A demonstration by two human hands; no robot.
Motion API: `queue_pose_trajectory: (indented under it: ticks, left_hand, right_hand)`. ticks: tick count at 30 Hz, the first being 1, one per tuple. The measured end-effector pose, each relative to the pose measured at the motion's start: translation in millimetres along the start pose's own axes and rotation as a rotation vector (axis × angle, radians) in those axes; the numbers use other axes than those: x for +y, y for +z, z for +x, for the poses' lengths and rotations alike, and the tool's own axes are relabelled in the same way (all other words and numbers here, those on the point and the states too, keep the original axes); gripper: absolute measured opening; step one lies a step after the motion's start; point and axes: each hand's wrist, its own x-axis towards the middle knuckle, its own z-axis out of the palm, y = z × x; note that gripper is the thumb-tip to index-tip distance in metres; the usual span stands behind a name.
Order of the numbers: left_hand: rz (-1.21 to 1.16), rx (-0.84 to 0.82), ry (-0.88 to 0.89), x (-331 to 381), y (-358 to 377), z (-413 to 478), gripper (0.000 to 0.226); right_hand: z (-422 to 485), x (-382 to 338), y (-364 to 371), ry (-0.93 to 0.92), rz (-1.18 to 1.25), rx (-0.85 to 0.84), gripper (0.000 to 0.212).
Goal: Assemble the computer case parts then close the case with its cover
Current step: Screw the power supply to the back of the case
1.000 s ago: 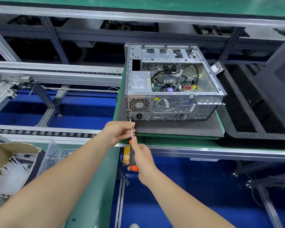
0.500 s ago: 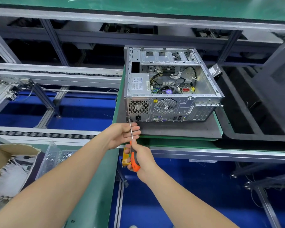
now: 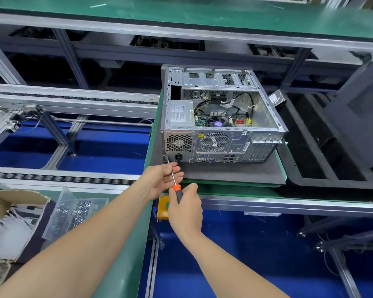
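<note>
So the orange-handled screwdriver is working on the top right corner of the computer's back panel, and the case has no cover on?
Not quite: in the head view the tip of the screwdriver is at the bottom left corner of the back panel of the computer case, by the power socket. The rest holds.

A green bench (image 3: 235,191) carries a dark mat (image 3: 235,173) with the case (image 3: 220,145) on it. The near-left table (image 3: 125,254) holds a carton (image 3: 0,203) and a screw box (image 3: 78,211).

The computer case (image 3: 241,145) was bare silver metal, its rear vents a honeycomb of holes. The screwdriver (image 3: 176,188) had an orange and black handle. The mat (image 3: 235,172) was dark grey, the conveyor top (image 3: 202,16) green, the floor (image 3: 108,147) deep blue.
</note>
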Motion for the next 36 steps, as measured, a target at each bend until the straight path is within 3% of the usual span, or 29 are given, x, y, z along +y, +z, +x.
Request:
queue_pose_trajectory:
  ticks: [3, 6, 9, 11, 14, 17, 19, 22, 24, 26, 30, 32, 34, 36]
  left_hand:
    - [-0.124, -0.072, -0.045, -3.0, 0.2, 0.0, 0.027]
    - [-0.207, -0.105, -0.072, -0.5, 0.9, 0.4, 0.030]
    - [-0.299, -0.124, -0.137, 3.7, 1.9, 0.1, 0.030]
    - [-0.359, -0.124, -0.179, 5.6, 4.3, 1.8, 0.027]
    - [-0.342, -0.075, -0.182, 5.7, 9.3, 7.2, 0.031]
    - [-0.307, -0.035, -0.177, 3.1, 12.2, 12.0, 0.037]
    - [-0.299, -0.026, -0.163, 0.8, 11.5, 14.2, 0.037]
    - [-0.324, -0.047, -0.161, -2.1, 9.5, 16.3, 0.033]
    - [-0.364, -0.059, -0.182, -2.0, 7.7, 17.7, 0.032]
    - [-0.387, -0.069, -0.196, -1.0, 7.0, 19.4, 0.033]
    - [-0.471, -0.101, -0.217, 1.7, 5.8, 18.3, 0.037]
    - [-0.492, -0.113, -0.233, 3.8, 4.8, 16.7, 0.036]
    - [-0.476, -0.104, -0.235, 6.0, 6.1, 16.3, 0.034]
    - [-0.436, -0.060, -0.221, 7.4, 9.3, 17.2, 0.034]
  right_hand:
    - [2.9, -2.0, -0.3, 0.159, 0.230, -0.067, 0.041]
    - [8.5, -10.4, -4.1, 0.529, 0.786, -0.331, 0.048]
    - [9.4, -9.9, -12.2, 0.788, 1.287, -0.606, 0.033]
    - [8.8, -8.2, -14.7, 0.835, 1.414, -0.675, 0.027]
    - [9.1, -10.4, -13.8, 0.757, 1.172, -0.565, 0.041]
    - [3.5, -6.2, -14.3, 0.343, 0.518, -0.206, 0.044]
    - [0.5, 1.1, -14.8, -0.004, 0.086, -0.101, 0.038]
    - [2.1, 3.1, -10.6, -0.150, -0.275, -0.015, 0.030]
    - [3.9, 2.9, -5.8, -0.043, -0.170, 0.001, 0.032]
    - [6.7, -2.2, -2.4, 0.143, 0.127, -0.053, 0.040]
    - [14.7, -9.6, -12.2, 0.731, 0.992, -0.456, 0.040]
    - [14.4, -8.0, -18.8, 0.875, 1.287, -0.620, 0.030]
    - [12.8, -10.4, -20.4, 0.903, 1.355, -0.665, 0.025]
    - [11.0, -17.4, -17.7, 0.832, 1.142, -0.584, 0.036]
